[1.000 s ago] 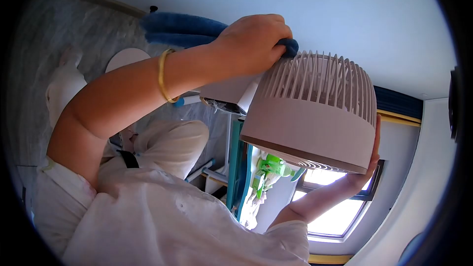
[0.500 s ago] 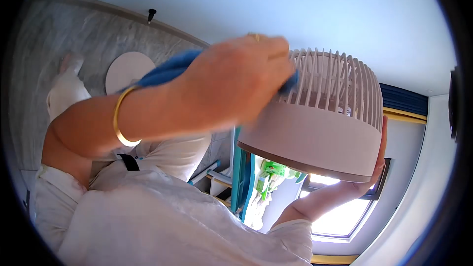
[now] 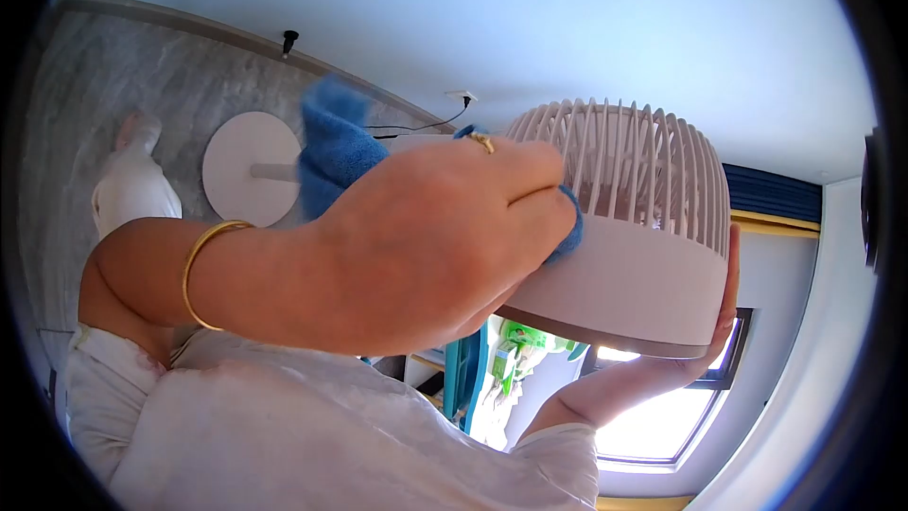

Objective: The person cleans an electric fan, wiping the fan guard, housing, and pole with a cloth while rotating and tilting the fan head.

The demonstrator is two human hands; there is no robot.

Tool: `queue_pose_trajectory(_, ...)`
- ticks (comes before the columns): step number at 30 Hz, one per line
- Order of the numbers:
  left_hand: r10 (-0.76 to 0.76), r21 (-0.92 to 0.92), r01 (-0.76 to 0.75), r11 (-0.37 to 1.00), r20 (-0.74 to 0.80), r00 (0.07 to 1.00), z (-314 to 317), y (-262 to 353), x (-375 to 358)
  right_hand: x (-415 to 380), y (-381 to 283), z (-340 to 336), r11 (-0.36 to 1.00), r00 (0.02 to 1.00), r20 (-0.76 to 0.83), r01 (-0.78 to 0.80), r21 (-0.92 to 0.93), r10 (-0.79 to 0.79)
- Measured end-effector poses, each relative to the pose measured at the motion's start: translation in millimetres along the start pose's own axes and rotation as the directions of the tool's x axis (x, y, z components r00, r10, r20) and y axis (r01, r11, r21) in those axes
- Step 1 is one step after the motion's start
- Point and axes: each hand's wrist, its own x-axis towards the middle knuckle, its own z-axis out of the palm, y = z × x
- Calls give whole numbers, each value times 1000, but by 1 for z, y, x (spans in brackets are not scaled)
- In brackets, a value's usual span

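A pale pinkish fan head (image 3: 615, 274) with a slatted cage (image 3: 653, 166) faces me on the right. My left hand (image 3: 426, 232), with a ring and a gold bracelet, is closed around a blue cloth (image 3: 340, 147). A fold of that cloth shows past my fingers, against the smooth band below the slats. My right hand (image 3: 726, 303) holds the fan's far right side, its palm and most fingers hidden behind it. Behind my left hand, the fan's round base (image 3: 248, 170) and part of its pole show on the left.
A black plug sits in a wall socket (image 3: 462, 96), its cord running left. A dark doorstop (image 3: 289, 42) is near the baseboard. Green packages (image 3: 520, 345) lie beyond the fan, near a bright window (image 3: 653, 416). Grey floor (image 3: 85, 85) fills the left.
My left hand has moved down a little, with the cloth still in it. More of the cloth, the fan base and the socket now show. My right hand stays on the fan.
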Motion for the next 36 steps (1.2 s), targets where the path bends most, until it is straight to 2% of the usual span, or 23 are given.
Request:
queue_pose_trajectory(2, 58, 53, -54, 997, -72, 996, 5, -4, 4, 0, -4, 2, 1000, 1000, -1, -10, 4, 10)
queue_pose_trajectory(5, 20, 110, -12, 994, -80, 997, 8, -25, 24, 0, 0, -9, 1000, 1000, 30, 8, 7, -9)
queue_pose_trajectory(8, 61, 170, -41, 985, -110, 992, 17, -59, 52, 3, 2, -12, 1000, 998, 69, -1, 24, -1)
queue_pose_trajectory(11, -89, 104, 91, 990, -22, 996, 17, -73, 79, 4, 2, -12, 999, 999, 31, 17, -36, -16)
queue_pose_trajectory(14, -234, 19, 234, 972, 32, 972, 14, -66, 79, 4, 5, -16, 1000, 998, 57, 21, -19, -20)
queue_pose_trajectory(17, -62, 90, 65, 994, -32, 998, 4, -53, 63, 2, -1, -2, 997, 997, 16, 70, 15, -70)
queue_pose_trajectory(20, -44, 78, 41, 996, 27, 999, -11, -13, 41, 1, -8, -6, 999, 994, 99, 35, 37, -38)
queue_pose_trajectory(22, -26, 91, 20, 996, 62, 998, -12, 6, 30, 1, -5, -5, 999, 996, 76, 50, 18, -52)
queue_pose_trajectory(25, 43, 92, -50, 995, 78, 996, -11, 10, 30, 5, -4, -11, 997, 990, 122, 76, -23, -72)
queue_pose_trajectory(28, 159, 187, -164, 969, 42, 986, -6, -5, 47, 7, -1, -12, 993, 987, 129, 102, -56, -94)
queue_pose_trajectory(31, 115, 197, -110, 974, -17, 993, 6, -31, 74, 7, 3, -18, 988, 989, 120, 100, -117, -86)
queue_pose_trajectory(36, -78, 154, 71, 986, 39, 996, 14, -55, 107, 7, 2, -19, 983, 992, 105, 86, -162, -69)
